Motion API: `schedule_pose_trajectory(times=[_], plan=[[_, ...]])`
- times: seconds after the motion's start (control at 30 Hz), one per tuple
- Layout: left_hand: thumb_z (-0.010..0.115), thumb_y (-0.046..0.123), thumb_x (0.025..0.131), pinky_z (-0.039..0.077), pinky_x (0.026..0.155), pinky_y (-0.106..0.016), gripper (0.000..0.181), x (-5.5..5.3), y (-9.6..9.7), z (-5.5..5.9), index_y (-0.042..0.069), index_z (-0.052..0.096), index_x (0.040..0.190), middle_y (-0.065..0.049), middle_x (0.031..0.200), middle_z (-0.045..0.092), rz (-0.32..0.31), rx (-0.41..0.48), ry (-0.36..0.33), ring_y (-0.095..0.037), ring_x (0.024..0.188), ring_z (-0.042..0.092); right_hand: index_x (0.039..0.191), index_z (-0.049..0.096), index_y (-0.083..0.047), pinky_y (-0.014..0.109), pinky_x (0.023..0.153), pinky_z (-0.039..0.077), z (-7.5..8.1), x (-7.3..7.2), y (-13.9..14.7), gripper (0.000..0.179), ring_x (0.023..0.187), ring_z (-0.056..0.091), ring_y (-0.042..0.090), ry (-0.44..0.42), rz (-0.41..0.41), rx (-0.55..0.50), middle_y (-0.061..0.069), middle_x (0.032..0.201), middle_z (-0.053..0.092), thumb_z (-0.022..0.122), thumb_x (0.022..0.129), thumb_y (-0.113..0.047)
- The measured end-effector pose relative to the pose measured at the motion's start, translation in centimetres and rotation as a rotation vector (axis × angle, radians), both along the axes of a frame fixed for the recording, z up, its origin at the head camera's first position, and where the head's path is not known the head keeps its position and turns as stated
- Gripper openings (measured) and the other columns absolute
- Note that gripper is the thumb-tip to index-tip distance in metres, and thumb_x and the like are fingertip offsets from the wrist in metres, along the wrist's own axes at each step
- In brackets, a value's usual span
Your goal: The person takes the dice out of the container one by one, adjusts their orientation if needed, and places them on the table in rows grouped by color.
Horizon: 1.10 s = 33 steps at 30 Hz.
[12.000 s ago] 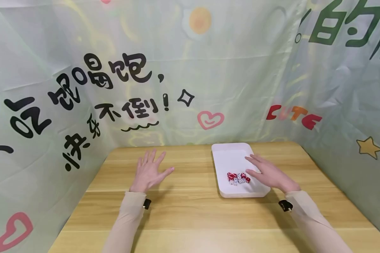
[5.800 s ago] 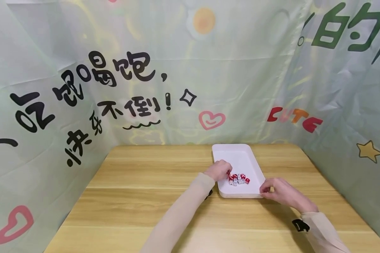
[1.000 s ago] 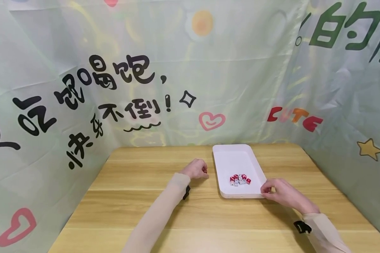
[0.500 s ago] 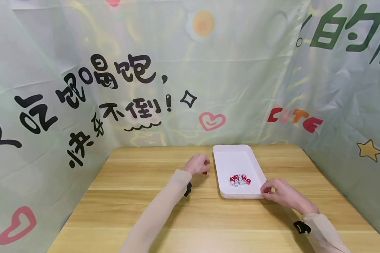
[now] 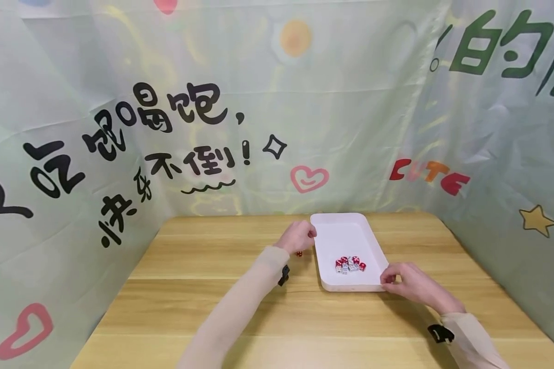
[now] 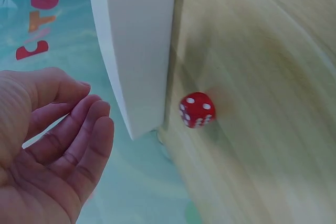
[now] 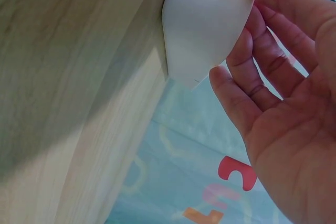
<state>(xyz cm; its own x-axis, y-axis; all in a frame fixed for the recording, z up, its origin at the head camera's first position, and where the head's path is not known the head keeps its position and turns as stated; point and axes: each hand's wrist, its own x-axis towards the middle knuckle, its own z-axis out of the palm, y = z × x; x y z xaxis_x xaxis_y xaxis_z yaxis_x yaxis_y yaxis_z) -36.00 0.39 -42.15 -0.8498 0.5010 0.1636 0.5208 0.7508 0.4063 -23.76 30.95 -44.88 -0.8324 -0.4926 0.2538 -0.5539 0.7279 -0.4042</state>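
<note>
A white tray (image 5: 346,233) lies on the wooden table, with a cluster of red and white dice (image 5: 350,265) near its front end. My left hand (image 5: 297,236) is above the tray's left edge, fingers loosely curled with nothing between them. On the wood left of the tray, just below that hand, sits a single red die (image 5: 299,253); the left wrist view shows the red die (image 6: 197,110) with white pips, close to the tray's wall (image 6: 139,51). My right hand (image 5: 415,286) pinches the tray's front right corner, its thumb at the rim in the right wrist view.
Printed cloth (image 5: 351,128) hangs behind the table (image 5: 203,297) and along both sides. The tray's raised rim stands between the lone die and the dice inside. Bare wood lies left of the tray and in front of it.
My left hand carried a red die out of the tray, released it on the table, then moved right and up to the tray's edge. My right hand stays at the corner.
</note>
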Motion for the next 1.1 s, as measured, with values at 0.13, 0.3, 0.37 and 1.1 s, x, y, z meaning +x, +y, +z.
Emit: schedule_pose_trajectory(times=[0.13, 0.3, 0.37, 1.1], plan=[[0.066, 0.005, 0.086, 0.05, 0.075, -0.021, 0.019, -0.1, 1.1, 0.6, 0.008, 0.076, 0.1, 0.0, 0.095, 0.072, -0.034, -0.02, -0.004, -0.009, 0.082, 0.061, 0.076, 0.067, -0.023, 0.024, 0.063, 0.045, 0.0, 0.2, 0.2, 0.02, 0.07, 0.05, 0.001, -0.007, 0.0, -0.004, -0.017, 0.074, 0.058, 0.077, 0.079, -0.005], [0.067, 0.007, 0.087, 0.051, 0.077, -0.021, 0.019, 0.1, 2.5, 1.9, 0.006, 0.075, 0.105, -0.001, 0.099, 0.073, -0.124, -0.07, -0.079, -0.01, 0.084, 0.062, 0.076, 0.068, -0.021, 0.024, 0.063, 0.046, 0.0, 0.0, 0.2, 0.019, 0.07, 0.051, 0.001, -0.013, -0.002, 0.001, -0.017, 0.074, 0.058, 0.077, 0.079, -0.005], [0.068, 0.008, 0.087, 0.05, 0.077, -0.02, 0.018, 0.2, 3.0, 2.2, 0.006, 0.075, 0.104, -0.002, 0.099, 0.073, -0.149, -0.092, -0.1, -0.009, 0.083, 0.061, 0.076, 0.068, -0.021, 0.024, 0.063, 0.046, 0.0, 0.0, 0.2, 0.019, 0.07, 0.05, 0.001, -0.012, -0.003, 0.003, -0.017, 0.074, 0.058, 0.077, 0.079, -0.005], [0.079, 0.018, 0.082, 0.047, 0.06, -0.02, 0.013, 1.6, 6.7, 1.8, 0.015, 0.07, 0.073, 0.006, 0.072, 0.064, -0.031, -0.182, -0.221, -0.008, 0.068, 0.057, 0.077, 0.068, -0.021, 0.025, 0.063, 0.047, 0.0, 0.2, 0.3, 0.017, 0.071, 0.05, -0.001, 0.012, -0.013, 0.013, -0.017, 0.075, 0.058, 0.077, 0.079, -0.006]])
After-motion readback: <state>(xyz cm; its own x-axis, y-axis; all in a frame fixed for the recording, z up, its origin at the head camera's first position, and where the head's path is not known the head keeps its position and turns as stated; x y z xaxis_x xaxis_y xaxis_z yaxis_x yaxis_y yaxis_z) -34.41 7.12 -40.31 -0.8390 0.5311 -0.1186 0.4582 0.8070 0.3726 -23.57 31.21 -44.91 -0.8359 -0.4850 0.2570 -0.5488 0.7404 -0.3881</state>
